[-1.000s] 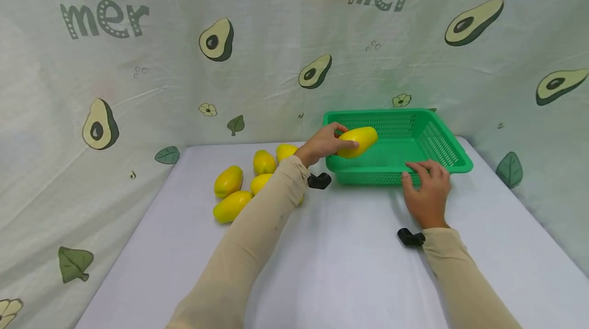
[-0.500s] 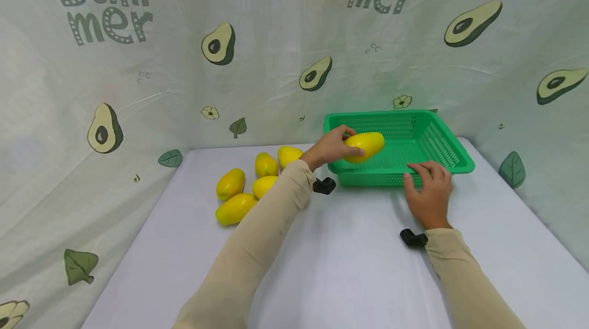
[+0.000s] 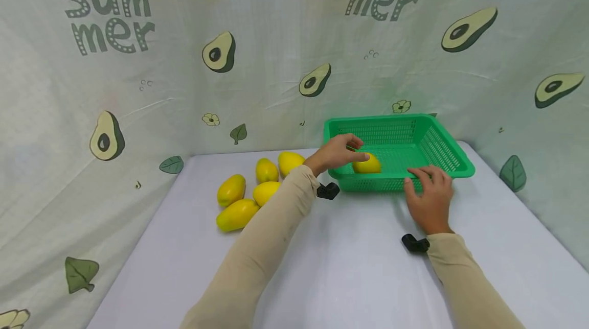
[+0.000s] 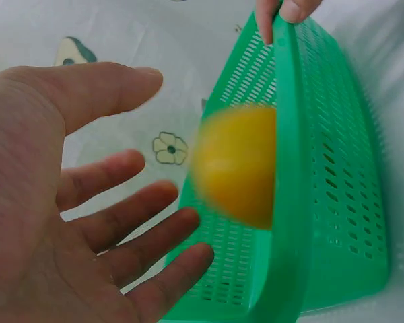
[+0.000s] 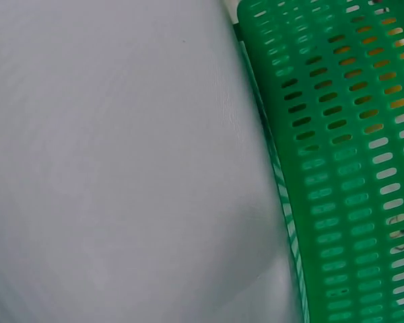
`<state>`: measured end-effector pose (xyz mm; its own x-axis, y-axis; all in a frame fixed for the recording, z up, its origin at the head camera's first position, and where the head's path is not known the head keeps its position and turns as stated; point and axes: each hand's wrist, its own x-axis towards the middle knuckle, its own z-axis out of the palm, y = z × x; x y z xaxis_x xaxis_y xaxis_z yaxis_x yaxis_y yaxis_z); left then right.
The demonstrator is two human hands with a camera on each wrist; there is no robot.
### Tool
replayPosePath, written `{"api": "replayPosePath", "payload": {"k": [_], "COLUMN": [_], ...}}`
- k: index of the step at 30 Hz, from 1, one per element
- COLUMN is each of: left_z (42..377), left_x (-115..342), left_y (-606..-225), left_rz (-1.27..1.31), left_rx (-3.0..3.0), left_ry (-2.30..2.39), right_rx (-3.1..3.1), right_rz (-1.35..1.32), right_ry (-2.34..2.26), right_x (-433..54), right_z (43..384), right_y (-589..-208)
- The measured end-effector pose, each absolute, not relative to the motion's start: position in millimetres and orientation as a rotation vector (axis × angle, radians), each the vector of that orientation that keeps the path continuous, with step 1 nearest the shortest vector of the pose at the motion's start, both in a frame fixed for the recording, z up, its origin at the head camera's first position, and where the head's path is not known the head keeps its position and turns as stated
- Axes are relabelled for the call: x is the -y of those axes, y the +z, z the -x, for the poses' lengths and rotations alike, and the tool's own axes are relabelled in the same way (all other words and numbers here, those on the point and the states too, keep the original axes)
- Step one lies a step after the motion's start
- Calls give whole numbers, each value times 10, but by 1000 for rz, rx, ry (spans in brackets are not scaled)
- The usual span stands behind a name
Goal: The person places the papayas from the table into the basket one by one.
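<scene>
A yellow mango (image 3: 369, 165) lies inside the green plastic basket (image 3: 453, 153), by its near left wall. Just above it, over the basket's left end, is my left hand (image 3: 337, 155). In the left wrist view the fingers of that hand (image 4: 94, 202) are spread and apart from the blurred mango (image 4: 239, 168). My right hand (image 3: 430, 198) holds the basket's near rim, fingers over the top and thumb outside. The right wrist view shows only the slotted basket wall (image 5: 357, 269) and tabletop, not the hand.
Several more mangoes (image 3: 231, 190) lie grouped on the white-covered table (image 3: 349, 267), left of the basket; my left forearm hides part of that area. A curtain (image 3: 267, 12) with printed avocados hangs right behind the table.
My left hand has moved slightly right, lowered the mango into the basket and let go, its fingers now spread. The right hand stays at the rim.
</scene>
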<state>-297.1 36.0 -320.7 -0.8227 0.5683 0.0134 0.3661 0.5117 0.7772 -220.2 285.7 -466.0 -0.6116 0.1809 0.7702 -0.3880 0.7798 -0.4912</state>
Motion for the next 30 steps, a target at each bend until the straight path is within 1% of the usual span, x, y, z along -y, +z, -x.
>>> {"api": "replayPosePath", "payload": {"k": [3, 7, 14, 22, 30], "left_z": [2991, 2979, 2890, 2822, 2725], "left_x": [-286, -148, 114, 303, 512], "left_y": [-3191, -3186, -3246, -3289, -3350], "left_rz": [-828, -814, -785, -839, -812], "left_rx": [-2514, -2533, -2571, -2514, -2533], "left_ry": [1217, 1219, 1190, 1228, 1255], "right_rx": [2073, 2078, 2075, 2079, 2072], "right_rz": [-165, -158, -154, -137, -158], "right_ry": [811, 816, 820, 827, 837], "right_x": [-2850, -2827, -2837, -2869, -2850], "right_z": [2215, 2213, 2197, 2170, 2207], "right_y": [-4664, -4660, -4644, -4646, -4647]}}
